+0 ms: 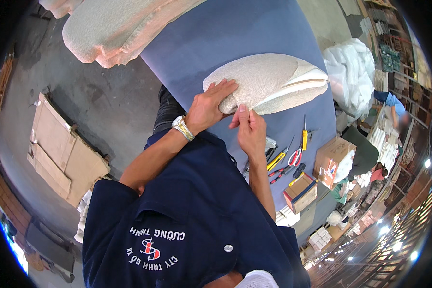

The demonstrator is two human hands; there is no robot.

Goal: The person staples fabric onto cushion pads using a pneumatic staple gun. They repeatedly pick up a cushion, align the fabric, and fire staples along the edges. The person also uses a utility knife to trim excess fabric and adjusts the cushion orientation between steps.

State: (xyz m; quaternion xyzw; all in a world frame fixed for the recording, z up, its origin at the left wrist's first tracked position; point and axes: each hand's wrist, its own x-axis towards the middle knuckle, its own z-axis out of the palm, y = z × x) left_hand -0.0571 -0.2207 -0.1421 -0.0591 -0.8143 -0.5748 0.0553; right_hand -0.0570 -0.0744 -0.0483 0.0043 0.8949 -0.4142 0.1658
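A cream padded piece (pixel 254 77) in textured fabric lies on the blue-grey tabletop. It is rounded at the near left end and narrows to the right, where a slit shows a smooth white strip (pixel 293 89). My left hand (pixel 210 103), with a wristwatch (pixel 183 128), grips its near left end, fingers stretched over the fabric. At the lower edge, beside the left hand, my right hand (pixel 249 127) is closed in a pinch on the fabric, thumb uppermost. Whether anything small sits in that pinch is hidden.
Yellow-handled tools (pixel 276 161), red-handled pliers (pixel 295 156) and a screwdriver (pixel 305 137) lie right of my right hand, near a small wooden box (pixel 300 193) and a carton (pixel 333 158). Larger cream padded pieces (pixel 110 31) stand at the upper left. Flattened cardboard (pixel 65 149) lies left.
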